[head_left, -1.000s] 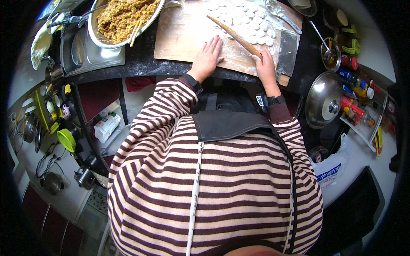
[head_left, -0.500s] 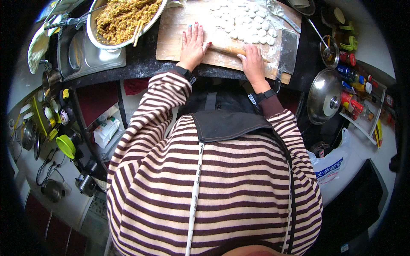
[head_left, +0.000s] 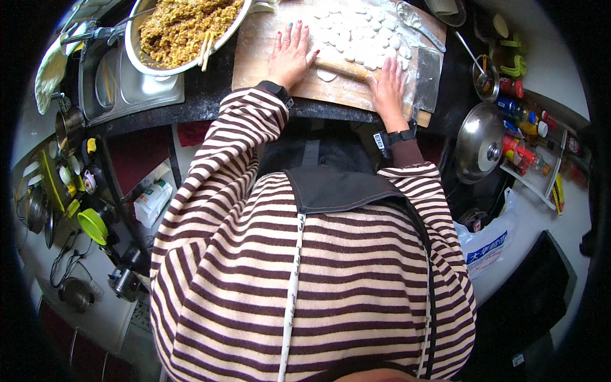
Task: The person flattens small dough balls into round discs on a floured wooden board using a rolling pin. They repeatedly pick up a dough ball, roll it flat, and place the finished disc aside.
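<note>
Rolling pin farther forward, beside dough pieces

A large metal bowl of yellow-brown filling is seen at the counter's left end, with chopsticks leaned on its rim. A steel sink is located below it. A cleaver is laid at the board's right edge. A metal lid is placed further right, with sauce bottles beside it. A white plastic bag is seen lower right.
</note>
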A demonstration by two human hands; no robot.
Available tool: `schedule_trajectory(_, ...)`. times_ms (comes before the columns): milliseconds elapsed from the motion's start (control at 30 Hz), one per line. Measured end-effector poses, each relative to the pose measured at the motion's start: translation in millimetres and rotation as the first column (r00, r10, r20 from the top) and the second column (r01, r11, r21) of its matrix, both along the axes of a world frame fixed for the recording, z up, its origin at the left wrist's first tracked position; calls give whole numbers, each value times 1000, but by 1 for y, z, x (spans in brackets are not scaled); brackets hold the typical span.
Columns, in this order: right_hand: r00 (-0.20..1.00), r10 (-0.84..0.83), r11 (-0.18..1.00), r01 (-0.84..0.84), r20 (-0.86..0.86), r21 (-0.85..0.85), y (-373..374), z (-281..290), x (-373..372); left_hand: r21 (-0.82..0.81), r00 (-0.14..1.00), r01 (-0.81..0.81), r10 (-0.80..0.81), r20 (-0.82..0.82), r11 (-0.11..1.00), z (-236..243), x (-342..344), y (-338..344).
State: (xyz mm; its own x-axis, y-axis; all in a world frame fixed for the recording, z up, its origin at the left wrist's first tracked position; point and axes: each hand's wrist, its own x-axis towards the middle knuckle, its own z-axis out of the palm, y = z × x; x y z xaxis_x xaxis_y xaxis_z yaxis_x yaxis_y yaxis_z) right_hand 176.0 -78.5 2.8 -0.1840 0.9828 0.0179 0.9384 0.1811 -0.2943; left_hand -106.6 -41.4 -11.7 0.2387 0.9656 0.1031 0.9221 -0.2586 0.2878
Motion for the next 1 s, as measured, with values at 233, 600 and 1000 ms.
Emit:
schedule_trajectory(233,996,-1,997,8,87,-78,5,-5,3,-53,999,44,-43,20,998,-11,-3,-4)
schedule_trajectory(600,998,46,999,-47,47,2,14,1,-2,-151,997,5,-17,-79,989,0,-3,1)
schedule_trajectory(1000,998,-3,1000,3,58,2,18,8,-13,-74,1000,-14,15,11,997,-4,-4,8)
